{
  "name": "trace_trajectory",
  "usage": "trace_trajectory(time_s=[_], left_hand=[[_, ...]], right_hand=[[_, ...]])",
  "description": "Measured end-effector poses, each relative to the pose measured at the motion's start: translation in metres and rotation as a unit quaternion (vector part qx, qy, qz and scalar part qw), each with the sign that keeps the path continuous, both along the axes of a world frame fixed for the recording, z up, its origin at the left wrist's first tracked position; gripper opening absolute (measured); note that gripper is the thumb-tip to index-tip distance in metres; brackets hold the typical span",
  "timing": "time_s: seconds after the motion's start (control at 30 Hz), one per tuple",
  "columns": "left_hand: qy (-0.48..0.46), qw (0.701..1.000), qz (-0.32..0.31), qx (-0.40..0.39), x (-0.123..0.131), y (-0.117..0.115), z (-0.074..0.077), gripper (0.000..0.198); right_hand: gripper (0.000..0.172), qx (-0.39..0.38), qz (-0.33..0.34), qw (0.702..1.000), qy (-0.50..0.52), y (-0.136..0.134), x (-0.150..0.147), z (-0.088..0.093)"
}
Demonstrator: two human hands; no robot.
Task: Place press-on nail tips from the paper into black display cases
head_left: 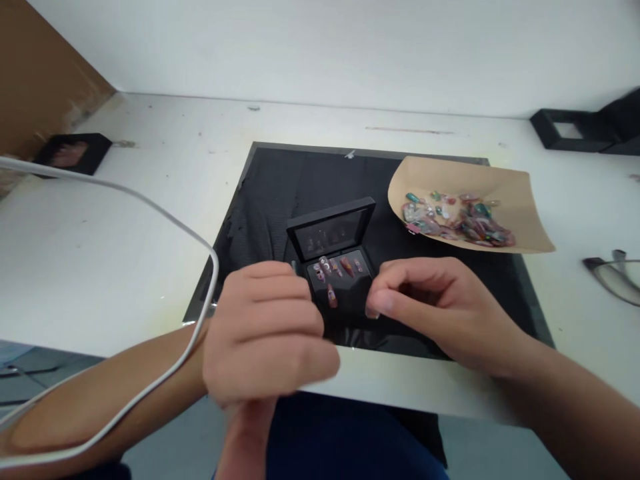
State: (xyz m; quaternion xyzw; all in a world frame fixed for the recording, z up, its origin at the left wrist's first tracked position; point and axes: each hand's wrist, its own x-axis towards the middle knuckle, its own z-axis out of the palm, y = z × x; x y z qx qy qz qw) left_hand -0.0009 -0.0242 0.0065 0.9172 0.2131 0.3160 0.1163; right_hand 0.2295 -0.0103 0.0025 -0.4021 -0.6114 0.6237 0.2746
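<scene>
Left hand [270,333]: fingers curled closed; any contents hidden.
Right hand [445,307]: thumb and forefinger pinching a nail tip [373,313] at the black case [350,293]'s right edge.
Lid [330,212]: raised behind decorated nails [347,267].
Paper tray [523,200]: beyond, holding loose nails [483,225].

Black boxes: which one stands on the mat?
The middle box, lid raised, decorated nails inside; the left box and right box lie off the mat, on the white table.

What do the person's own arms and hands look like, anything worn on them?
The left hand and right hand are ungloved and show no rings. The left forearm and right forearm look uncovered; a white cable crosses in front of the left.
</scene>
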Motion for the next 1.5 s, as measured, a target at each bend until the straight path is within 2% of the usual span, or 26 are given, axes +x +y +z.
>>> trace_trajectory(time_s=[0.03,0.1,0.2,0.3,0.4,0.53,0.63,0.83,0.97,1.07,1.13,1.2,1.27,1.37,1.43,1.5], left_hand=[[0.015,0.998,-0.052,0.014,-0.001,-0.001,0.003,0.032],[0.006,0.994,-0.099,0.044,0.0,-0.001,0.005,0.04],[0.005,0.995,-0.09,0.041,0.004,0.0,0.003,0.045],[-0.014,0.997,-0.073,0.037,0.005,0.001,0.0,0.043],[-0.006,0.997,-0.068,0.047,0.006,-0.003,-0.001,0.039],[-0.01,0.997,-0.042,0.062,0.008,-0.011,-0.004,0.039],[-0.019,0.997,-0.048,0.064,0.009,-0.014,-0.008,0.038],[-0.017,0.998,-0.042,0.045,0.01,-0.014,-0.008,0.036],[-0.016,0.997,-0.062,0.047,0.009,-0.012,-0.005,0.035],[-0.013,0.997,-0.068,0.046,0.009,-0.01,-0.006,0.033],[-0.032,0.995,-0.086,0.034,0.009,-0.007,-0.008,0.034],[-0.063,0.991,-0.118,0.014,0.009,-0.004,-0.011,0.045],[-0.082,0.987,-0.139,-0.002,0.01,-0.002,-0.013,0.059],[-0.086,0.986,-0.145,-0.01,0.011,-0.001,-0.014,0.065],[-0.092,0.986,-0.139,-0.017,0.013,-0.002,-0.014,0.068],[-0.095,0.986,-0.132,-0.026,0.015,-0.003,-0.014,0.069]], right_hand=[[0.024,0.03,0.009,0.999,-0.044,0.003,0.001,-0.004],[0.025,0.125,0.046,0.983,-0.13,0.007,0.003,-0.012],[0.022,0.244,0.1,0.945,-0.195,0.009,0.004,-0.019],[0.019,0.264,0.113,0.928,-0.236,0.008,0.002,-0.021],[0.014,0.266,0.095,0.918,-0.277,0.007,0.0,-0.021],[0.018,0.3,0.084,0.902,-0.299,0.004,0.0,-0.022],[0.016,0.322,0.081,0.89,-0.313,0.0,0.0,-0.021],[0.011,0.323,0.072,0.879,-0.344,-0.004,-0.005,-0.018],[0.012,0.325,0.06,0.875,-0.354,-0.005,-0.007,-0.017],[0.015,0.331,0.055,0.861,-0.382,-0.007,-0.009,-0.016],[0.017,0.332,0.056,0.851,-0.403,-0.009,-0.009,-0.016],[0.019,0.331,0.051,0.846,-0.414,-0.011,-0.01,-0.016],[0.024,0.32,0.049,0.855,-0.405,-0.01,-0.01,-0.015],[0.029,0.266,0.058,0.892,-0.361,-0.006,-0.008,-0.011],[0.026,0.227,0.072,0.911,-0.338,-0.002,-0.004,-0.009],[0.019,0.214,0.087,0.916,-0.328,0.001,0.0,-0.007]])
